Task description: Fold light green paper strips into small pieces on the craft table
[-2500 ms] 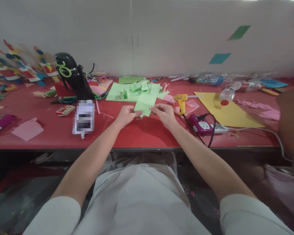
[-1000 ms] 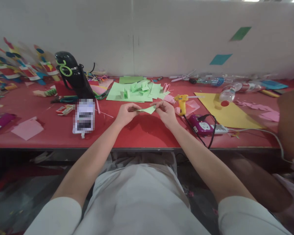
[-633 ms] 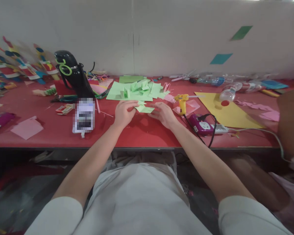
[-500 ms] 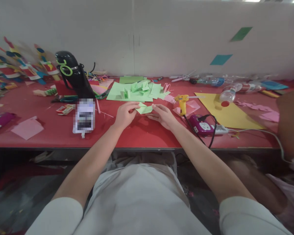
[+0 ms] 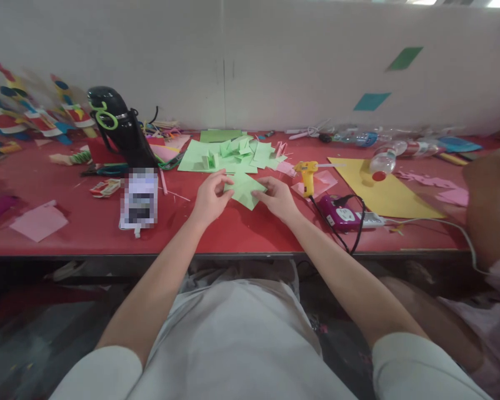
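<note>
Table (image 5: pixel 233 236), red, with a spread of green paper (image 5: pixel 194 158) toward its twelve o'clock edge. Left hand (image 5: pixel 210 199) at nine o'clock from the green square (image 5: pixel 245 190) and right hand (image 5: pixel 278 199) at three, about equally near, each pinching its border between thumb and fingers. Green square directly between the two sets of fingertips, turned cornerwise, one point toward six o'clock; no side plainly longer, hence no clear long axis. Contact with the tabletop cannot be told.
</note>
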`<state>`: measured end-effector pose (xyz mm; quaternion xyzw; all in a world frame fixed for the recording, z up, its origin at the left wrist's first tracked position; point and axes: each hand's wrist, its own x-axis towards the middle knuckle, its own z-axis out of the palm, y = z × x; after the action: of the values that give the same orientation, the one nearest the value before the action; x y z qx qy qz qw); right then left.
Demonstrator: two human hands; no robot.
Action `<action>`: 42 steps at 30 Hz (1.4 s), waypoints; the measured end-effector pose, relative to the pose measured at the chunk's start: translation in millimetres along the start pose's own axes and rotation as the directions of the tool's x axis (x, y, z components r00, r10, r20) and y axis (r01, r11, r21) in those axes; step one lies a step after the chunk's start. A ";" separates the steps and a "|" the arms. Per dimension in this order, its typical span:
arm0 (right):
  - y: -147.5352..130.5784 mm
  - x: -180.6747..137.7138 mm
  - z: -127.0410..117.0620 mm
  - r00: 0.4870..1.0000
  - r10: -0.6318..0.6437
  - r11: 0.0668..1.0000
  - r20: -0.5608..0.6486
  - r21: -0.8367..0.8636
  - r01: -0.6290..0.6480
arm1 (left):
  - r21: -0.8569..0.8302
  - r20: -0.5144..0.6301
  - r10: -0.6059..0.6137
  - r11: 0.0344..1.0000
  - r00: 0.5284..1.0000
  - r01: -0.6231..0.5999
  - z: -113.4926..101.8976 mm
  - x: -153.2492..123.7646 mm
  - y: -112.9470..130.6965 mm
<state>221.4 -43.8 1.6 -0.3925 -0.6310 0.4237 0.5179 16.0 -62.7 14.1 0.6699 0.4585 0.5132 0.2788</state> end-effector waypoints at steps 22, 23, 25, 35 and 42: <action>-26.4 -41.2 45.5 0.909 -0.135 0.982 -0.394 -0.178 0.069 | -0.090 -0.197 -0.147 0.987 0.969 0.131 -6.4 -39.7 10.2; -26.6 -42.2 45.8 0.906 -0.150 0.978 -0.397 -0.196 0.076 | -0.099 -0.197 -0.146 0.987 0.969 0.129 -6.0 -40.4 10.7; -26.8 -43.0 46.0 0.889 -0.203 0.959 -0.411 -0.265 0.097 | -0.126 -0.196 -0.153 0.983 0.969 0.130 -5.3 -41.7 11.7; -24.4 -43.7 53.6 0.920 -0.276 0.895 -0.278 -0.423 0.140 | -0.144 -0.185 -0.160 0.980 0.970 0.134 -4.3 -43.4 12.6; -13.3 -44.1 57.4 0.886 -0.459 0.727 -0.064 -0.600 0.333 | -0.181 -0.184 -0.147 0.977 0.972 0.113 -0.7 -43.4 15.3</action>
<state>170.8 -96.8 -6.0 -0.4271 -0.7402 0.0493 0.5169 18.0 -108.3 8.5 0.5583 0.4815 0.5944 0.3212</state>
